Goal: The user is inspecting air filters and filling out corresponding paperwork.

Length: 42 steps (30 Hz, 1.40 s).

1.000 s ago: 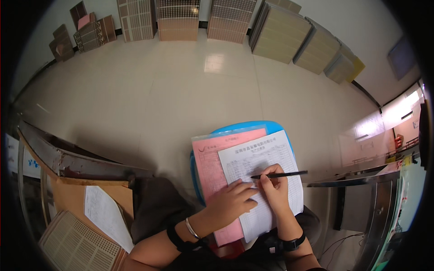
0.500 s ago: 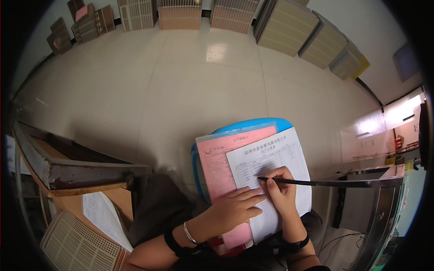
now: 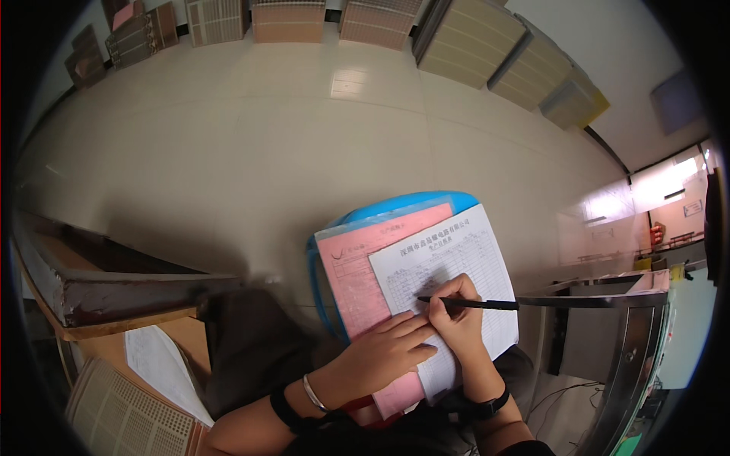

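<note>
A white printed form (image 3: 487, 266) with a ruled table lies tilted over a pink sheet (image 3: 346, 285) in a clear sleeve. Both rest on a blue plastic stool (image 3: 449, 199) in front of me. My right hand (image 3: 458, 323) grips a black pen (image 3: 475, 304), its tip at the form's left-hand columns. Flat across the lower left of the form and the pink sheet, my left hand (image 3: 391, 349) has its fingers stretched out. The lower edges of the papers are partly hidden by my hands and arms.
Stacks of panels (image 3: 471, 38) lean along the far wall. On the left stands a worn cabinet with an open drawer (image 3: 137, 296), near a perforated board (image 3: 129, 414) and loose white paper (image 3: 163, 365). A dark metal-framed desk (image 3: 635, 349) is on the right, with cables below.
The whole view has shifted slightly, so the scene sits a little further left and up. My right hand still holds the pen on the form; my left stays flat on the papers.
</note>
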Tool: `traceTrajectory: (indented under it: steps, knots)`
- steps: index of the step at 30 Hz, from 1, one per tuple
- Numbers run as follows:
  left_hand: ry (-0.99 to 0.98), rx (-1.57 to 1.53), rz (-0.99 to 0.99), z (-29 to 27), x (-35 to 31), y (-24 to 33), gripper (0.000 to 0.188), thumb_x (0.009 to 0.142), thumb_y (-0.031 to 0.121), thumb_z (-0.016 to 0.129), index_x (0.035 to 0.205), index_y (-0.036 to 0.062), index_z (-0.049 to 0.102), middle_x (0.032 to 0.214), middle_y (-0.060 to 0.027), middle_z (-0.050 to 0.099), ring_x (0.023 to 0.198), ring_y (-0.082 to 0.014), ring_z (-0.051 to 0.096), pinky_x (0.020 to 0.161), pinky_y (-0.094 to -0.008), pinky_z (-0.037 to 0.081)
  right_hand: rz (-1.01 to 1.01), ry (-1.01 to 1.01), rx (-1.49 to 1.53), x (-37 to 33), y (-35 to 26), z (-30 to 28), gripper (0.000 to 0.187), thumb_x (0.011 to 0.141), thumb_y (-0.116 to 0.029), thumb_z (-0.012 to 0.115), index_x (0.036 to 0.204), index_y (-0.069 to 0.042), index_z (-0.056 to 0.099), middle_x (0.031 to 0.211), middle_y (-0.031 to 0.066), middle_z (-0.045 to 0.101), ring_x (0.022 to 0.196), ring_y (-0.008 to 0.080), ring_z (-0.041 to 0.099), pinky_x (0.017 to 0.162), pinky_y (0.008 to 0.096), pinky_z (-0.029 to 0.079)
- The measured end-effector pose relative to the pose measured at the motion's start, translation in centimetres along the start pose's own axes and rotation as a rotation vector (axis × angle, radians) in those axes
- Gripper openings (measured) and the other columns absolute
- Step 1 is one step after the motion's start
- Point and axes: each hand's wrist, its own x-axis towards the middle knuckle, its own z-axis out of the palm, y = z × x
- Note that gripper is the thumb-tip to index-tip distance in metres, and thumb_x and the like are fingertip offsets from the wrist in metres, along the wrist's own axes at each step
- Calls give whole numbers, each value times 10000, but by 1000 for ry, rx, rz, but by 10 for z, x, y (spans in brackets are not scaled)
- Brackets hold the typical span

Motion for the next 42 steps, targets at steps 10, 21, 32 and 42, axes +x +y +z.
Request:
traceTrajectory:
  steps: [10,21,32,42]
  knots:
    - [12,40,26,-3,1,1,218,778,161,575,979,102,637,1079,-24,571,1062,-186,510,939,-327,395,-113,-13,-131,3,3,6,142,735,-56,638,718,-41,498,618,0,542,533,30,466,471,183,372]
    - [12,38,13,-4,-1,2,200,775,137,555,952,97,639,1033,-17,574,990,-181,524,862,-303,420,-144,-80,-233,4,-1,7,150,721,-53,634,701,-40,487,590,7,525,519,44,461,468,201,377]
    - [-11,-3,23,-4,0,2,224,784,122,517,981,77,614,1088,-40,557,1051,-197,500,896,-318,405,-115,-63,-204,5,-3,7,132,713,-41,617,693,-40,487,599,20,542,520,55,486,478,205,399]
    - [0,7,23,0,-1,2,230,792,143,527,996,92,622,1094,-27,555,1070,-186,493,919,-318,398,-107,-22,-186,3,2,6,140,714,-44,615,696,-41,476,588,11,520,514,54,468,466,205,376]
